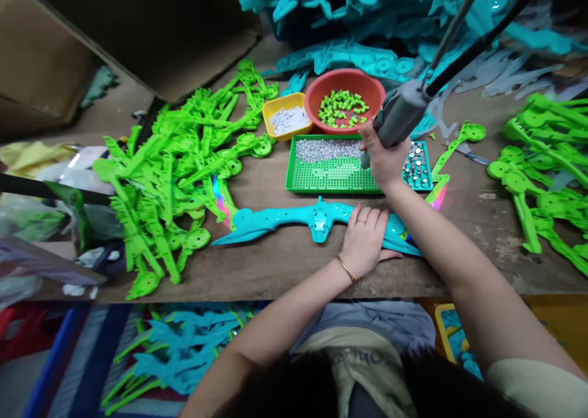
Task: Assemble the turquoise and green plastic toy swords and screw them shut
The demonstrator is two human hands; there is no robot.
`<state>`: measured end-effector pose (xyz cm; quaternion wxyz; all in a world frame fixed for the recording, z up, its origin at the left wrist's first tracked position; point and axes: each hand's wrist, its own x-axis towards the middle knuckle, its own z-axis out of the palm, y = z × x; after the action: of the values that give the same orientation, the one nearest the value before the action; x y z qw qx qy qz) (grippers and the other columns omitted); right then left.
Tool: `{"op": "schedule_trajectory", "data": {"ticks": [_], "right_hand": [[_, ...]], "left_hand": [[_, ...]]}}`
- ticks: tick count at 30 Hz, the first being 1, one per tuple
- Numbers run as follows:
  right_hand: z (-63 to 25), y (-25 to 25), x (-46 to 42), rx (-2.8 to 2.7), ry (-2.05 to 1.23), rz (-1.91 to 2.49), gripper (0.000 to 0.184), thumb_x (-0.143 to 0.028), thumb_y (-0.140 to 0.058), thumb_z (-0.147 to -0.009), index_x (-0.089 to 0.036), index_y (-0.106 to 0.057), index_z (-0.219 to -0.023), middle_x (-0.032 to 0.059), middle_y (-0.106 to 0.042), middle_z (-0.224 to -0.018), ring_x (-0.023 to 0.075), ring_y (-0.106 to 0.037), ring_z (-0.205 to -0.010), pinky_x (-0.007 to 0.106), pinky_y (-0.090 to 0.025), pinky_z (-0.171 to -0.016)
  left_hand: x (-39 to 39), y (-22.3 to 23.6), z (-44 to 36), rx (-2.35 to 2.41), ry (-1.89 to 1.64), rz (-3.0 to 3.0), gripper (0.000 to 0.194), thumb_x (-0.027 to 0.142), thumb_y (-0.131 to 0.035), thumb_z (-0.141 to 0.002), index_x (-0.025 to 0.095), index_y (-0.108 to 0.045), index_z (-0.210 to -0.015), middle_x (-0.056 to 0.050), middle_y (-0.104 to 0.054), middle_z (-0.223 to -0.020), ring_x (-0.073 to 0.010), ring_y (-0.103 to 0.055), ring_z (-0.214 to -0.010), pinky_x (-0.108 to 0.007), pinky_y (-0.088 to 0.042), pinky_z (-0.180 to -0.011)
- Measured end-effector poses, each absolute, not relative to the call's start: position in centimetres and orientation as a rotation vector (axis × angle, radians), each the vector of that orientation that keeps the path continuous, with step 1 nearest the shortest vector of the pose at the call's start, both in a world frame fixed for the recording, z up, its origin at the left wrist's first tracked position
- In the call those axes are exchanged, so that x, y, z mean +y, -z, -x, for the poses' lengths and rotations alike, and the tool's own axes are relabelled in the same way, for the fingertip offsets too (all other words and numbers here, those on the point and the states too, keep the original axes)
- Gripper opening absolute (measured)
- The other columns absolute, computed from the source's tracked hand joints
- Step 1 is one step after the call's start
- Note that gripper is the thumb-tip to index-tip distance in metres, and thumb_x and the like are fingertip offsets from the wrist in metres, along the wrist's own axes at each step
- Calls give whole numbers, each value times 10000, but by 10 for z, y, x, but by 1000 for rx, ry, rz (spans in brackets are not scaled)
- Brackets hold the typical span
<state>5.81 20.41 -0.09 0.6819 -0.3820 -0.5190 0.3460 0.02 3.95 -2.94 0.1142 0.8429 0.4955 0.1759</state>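
A turquoise plastic toy shaped like a winged creature (294, 219) lies flat across the wooden workbench (285, 265). My left hand (364, 239) rests flat on its right wing, fingers spread, pressing it down. My right hand (383, 158) is wrapped round a grey powered screwdriver (402, 115) that hangs on a black cable, its tip over the green tray (333, 176). That tray holds a heap of small silver screws (326, 149) and a cluster of round metal discs (416, 167).
A big pile of bright green toy parts (179, 173) fills the left of the bench, more green parts (537, 179) lie at right. Behind the tray stand a red bowl (344, 84) of green pegs, a yellow box (287, 119), turquoise parts (367, 14) and cardboard (138, 26).
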Motion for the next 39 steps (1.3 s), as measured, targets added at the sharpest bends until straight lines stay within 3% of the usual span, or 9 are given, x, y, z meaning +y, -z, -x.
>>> {"op": "schedule_trajectory", "data": {"ticks": [6, 17, 24, 30, 35, 39], "right_hand": [[-55, -5, 201, -1134, -808, 880, 461, -612, -736, -681, -242, -586, -911, 12, -679, -877, 189, -688, -850, 376, -602, -778], [-55, 1, 202, -1113, -847, 797, 399, -503, -770, -680, -222, -605, -910, 42, -689, -898, 206, -683, -861, 393, -607, -751], [-56, 0, 203, -1120, -858, 832, 431, -527, -761, -679, -222, -606, -942, 46, -692, -901, 195, -681, -829, 370, -602, -718], [-56, 3, 202, -1104, -867, 820, 430, -515, -788, -651, -221, -610, -911, 39, -697, -886, 195, -682, -806, 371, -601, -701], [-58, -18, 200, -1040, -893, 782, 426, -511, -825, -604, -223, -590, -813, 12, -684, -790, 156, -646, -637, 340, -579, -585], [-87, -47, 171, -1059, -829, 724, 368, -535, -779, -683, -228, -606, -790, -25, -647, -698, 105, -581, -503, 290, -518, -492]], "left_hand": [[39, 33, 0, 1520, -499, -2532, 874, 680, -661, -739, 61, -500, -1334, -171, -602, -1205, -328, -530, -1165, -517, -285, -1153], [39, 36, -3, 1562, -532, -2528, 824, 636, -686, -735, 66, -513, -1305, -163, -622, -1152, -330, -546, -1139, -528, -310, -1131], [40, 34, -3, 1568, -508, -2508, 803, 584, -732, -715, 111, -495, -1320, -159, -619, -1164, -335, -545, -1152, -557, -329, -1110], [39, 37, -4, 1580, -542, -2531, 833, 606, -729, -708, 68, -508, -1305, -159, -623, -1151, -330, -550, -1139, -532, -324, -1124], [40, 37, -2, 1568, -523, -2543, 787, 592, -722, -722, 103, -514, -1301, -159, -625, -1145, -333, -554, -1137, -548, -336, -1105], [42, 34, -1, 1536, -479, -2523, 759, 600, -716, -727, 135, -527, -1297, -173, -618, -1191, -344, -550, -1157, -557, -344, -1090]]}}
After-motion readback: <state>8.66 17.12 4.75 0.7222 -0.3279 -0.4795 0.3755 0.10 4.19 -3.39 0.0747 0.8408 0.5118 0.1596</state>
